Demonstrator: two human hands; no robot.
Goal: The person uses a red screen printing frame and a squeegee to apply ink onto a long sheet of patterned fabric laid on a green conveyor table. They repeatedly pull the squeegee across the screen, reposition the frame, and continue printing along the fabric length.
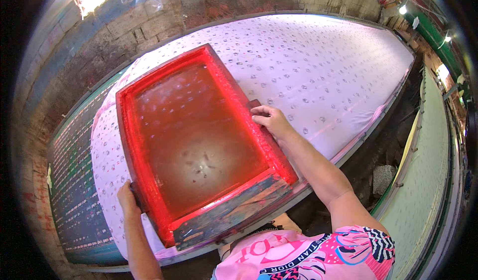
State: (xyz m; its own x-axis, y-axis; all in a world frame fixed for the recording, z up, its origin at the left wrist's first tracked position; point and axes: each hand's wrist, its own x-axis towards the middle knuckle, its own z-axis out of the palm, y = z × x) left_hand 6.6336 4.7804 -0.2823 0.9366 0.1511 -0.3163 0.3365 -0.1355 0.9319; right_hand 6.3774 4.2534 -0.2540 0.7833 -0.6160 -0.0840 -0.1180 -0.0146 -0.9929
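Note:
A large red-framed printing screen (pixel 149 81) lies flat on white patterned fabric (pixel 323 66) stretched along a long table. Its mesh (pixel 199 140) is brownish and translucent, with small printed motifs showing through. My left hand (pixel 128 198) grips the frame's left edge near the closest corner. My right hand (pixel 271 120) holds the frame's right edge, fingers curled over the red rim. A dark, paint-stained wooden bar (pixel 234 210) lies along the near end of the frame.
A brick wall (pixel 149 21) runs behind the table. Left of the fabric, a dark green table surface (pixel 74 180) is exposed. A second long table with pale fabric (pixel 428 170) stands at the right across a narrow aisle with a stone block (pixel 383 178).

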